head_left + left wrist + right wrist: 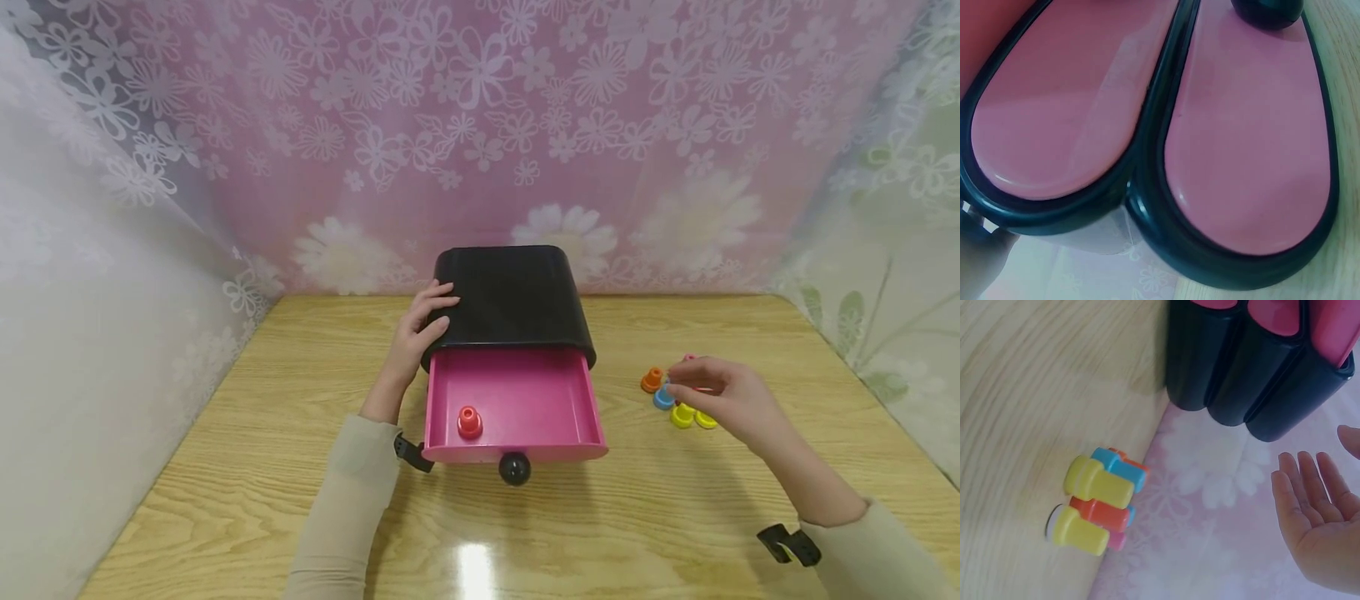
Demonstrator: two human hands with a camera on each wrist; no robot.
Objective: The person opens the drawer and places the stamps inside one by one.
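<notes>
The blue peg [663, 400] stands right of the box [517, 296], by our right hand [729, 398], fingers parted and empty; we're likely at pick-up, needing a pinch next, while our left hand [417, 329] rests, fingers spread, on the box.

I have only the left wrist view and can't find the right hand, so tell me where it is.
Observer: The right hand is near the pegs, with a gap between them in the right wrist view.
Operator: Give me another detail, away from that hand.
Observer: A red peg stands inside the open drawer, toward its front left corner.
Operator: Now pick out a colour in the group outside.
Observer: Two of those are yellow.
</notes>
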